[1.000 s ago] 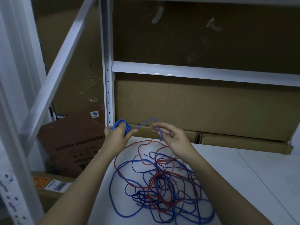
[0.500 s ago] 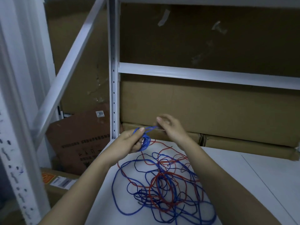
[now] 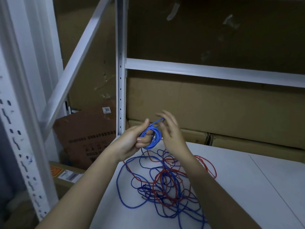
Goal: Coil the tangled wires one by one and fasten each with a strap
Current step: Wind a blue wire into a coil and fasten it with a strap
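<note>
A small coil of blue wire is wound around the fingers of my left hand, which grips it above the white table. My right hand is just to the right of the coil, fingers spread, with a strand of the blue wire looped over its fingertips. Below the hands, a tangle of blue and red wires lies on the table, and the blue wire runs down from the coil into it. No strap is in sight.
A white metal shelf upright and crossbeam stand just behind the hands. Large cardboard boxes fill the shelf. More boxes sit on the floor to the left, past the table's left edge.
Another turn of blue wire has gone onto the coil on my left hand. My right hand has swung around it and opened its fingers. The camera has moved closer.
</note>
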`<state>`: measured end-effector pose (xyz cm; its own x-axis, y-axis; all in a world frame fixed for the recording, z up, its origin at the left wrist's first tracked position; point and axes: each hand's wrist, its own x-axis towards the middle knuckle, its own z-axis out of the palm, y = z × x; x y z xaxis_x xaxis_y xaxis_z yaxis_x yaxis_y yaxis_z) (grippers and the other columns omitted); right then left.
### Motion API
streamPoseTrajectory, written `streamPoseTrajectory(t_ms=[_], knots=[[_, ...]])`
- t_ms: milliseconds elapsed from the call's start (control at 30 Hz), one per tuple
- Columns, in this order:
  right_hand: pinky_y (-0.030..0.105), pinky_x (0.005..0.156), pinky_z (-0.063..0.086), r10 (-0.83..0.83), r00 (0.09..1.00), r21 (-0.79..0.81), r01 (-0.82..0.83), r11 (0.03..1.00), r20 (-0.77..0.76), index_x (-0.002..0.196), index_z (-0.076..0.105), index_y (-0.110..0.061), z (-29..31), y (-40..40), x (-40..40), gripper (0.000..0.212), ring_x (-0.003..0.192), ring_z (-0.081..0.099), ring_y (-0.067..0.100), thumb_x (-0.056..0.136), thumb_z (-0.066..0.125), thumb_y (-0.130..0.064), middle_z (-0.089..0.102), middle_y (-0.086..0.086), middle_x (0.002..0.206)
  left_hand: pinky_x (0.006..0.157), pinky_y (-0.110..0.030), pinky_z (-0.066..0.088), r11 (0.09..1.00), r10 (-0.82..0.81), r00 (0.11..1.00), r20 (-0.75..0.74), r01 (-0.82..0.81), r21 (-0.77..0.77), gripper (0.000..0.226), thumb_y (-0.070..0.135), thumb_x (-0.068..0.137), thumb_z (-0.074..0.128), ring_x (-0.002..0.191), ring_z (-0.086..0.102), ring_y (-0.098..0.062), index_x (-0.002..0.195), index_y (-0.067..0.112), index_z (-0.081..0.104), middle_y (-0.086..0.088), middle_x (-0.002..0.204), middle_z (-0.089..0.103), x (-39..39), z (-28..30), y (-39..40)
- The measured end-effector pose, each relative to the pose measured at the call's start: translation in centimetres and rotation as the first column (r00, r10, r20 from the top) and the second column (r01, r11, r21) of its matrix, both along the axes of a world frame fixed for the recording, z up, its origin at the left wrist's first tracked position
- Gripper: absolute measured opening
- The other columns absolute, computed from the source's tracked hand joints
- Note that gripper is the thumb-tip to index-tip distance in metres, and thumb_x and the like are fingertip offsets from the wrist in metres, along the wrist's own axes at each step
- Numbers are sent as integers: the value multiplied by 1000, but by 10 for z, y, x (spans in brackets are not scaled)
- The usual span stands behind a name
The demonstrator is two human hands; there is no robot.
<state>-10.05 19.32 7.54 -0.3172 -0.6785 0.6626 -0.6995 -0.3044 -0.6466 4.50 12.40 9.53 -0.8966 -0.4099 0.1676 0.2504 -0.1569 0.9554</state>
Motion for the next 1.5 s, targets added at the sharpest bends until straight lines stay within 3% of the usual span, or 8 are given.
streamPoseTrajectory(t_ms=[133,300,433,600,800,1000,1267,1500], knots=[[16,86,42,78,987,31,-83,996,137,94,64,-26,6,-5,-8,23,91,59,-3,100,46,-12,66,-11,92,51,-23,19,997,16,1000,1,-16,-73,40,45,92,36,43,18,-7,73,11,44,5,50,24,7,0,-1],[23,67,47,42,973,-16,-39,999,227,83,63,-25,15,-12,-5,20,72,57,4,98,51,-19,61,7,85,50,-18,27,995,31,999,-23,-33,-91,38,44,91,36,46,21,-8,78,9,43,2,53,24,16,-3,0],[32,80,43,-113,993,214,120,969,-44,99,68,-32,16,-16,-3,24,89,57,16,99,45,-37,59,3,96,53,-21,27,998,53,996,-75,-55,-22,40,39,97,30,46,24,-8,78,8,46,3,52,28,17,2,0],[43,70,51,19,863,389,208,898,-505,103,58,-17,-1,-20,15,23,81,57,26,94,37,-13,61,6,95,57,-19,35,973,222,967,-128,-228,-31,38,33,103,25,50,29,-10,80,10,43,1,56,34,8,0,-3],[42,77,49,130,772,471,236,850,-622,145,29,-19,-27,-11,25,46,102,57,31,100,36,-11,57,10,121,61,-23,36,885,464,875,-141,-450,119,35,25,106,28,49,37,-9,81,9,48,3,54,43,0,-4,-23],[40,69,46,70,638,248,195,949,-767,126,53,-12,-36,-11,28,33,93,60,32,102,35,-26,65,10,106,68,-20,43,762,606,790,-93,-610,-218,41,31,106,25,59,48,-11,80,6,46,-4,67,50,-2,-15,-47],[26,65,40,40,576,128,113,985,-816,109,65,-13,-31,-6,18,30,73,57,21,81,53,-10,65,-1,82,77,-15,42,616,580,811,-77,-498,-610,51,30,105,28,65,57,-2,78,-1,57,-2,68,60,4,-21,-62],[25,68,32,72,689,43,-60,997,-721,106,68,-9,-15,1,10,28,75,37,15,93,43,-15,51,2,78,86,-31,39,630,512,851,113,-283,-723,43,37,104,30,64,55,0,76,14,55,6,63,62,-4,-34,-59]])
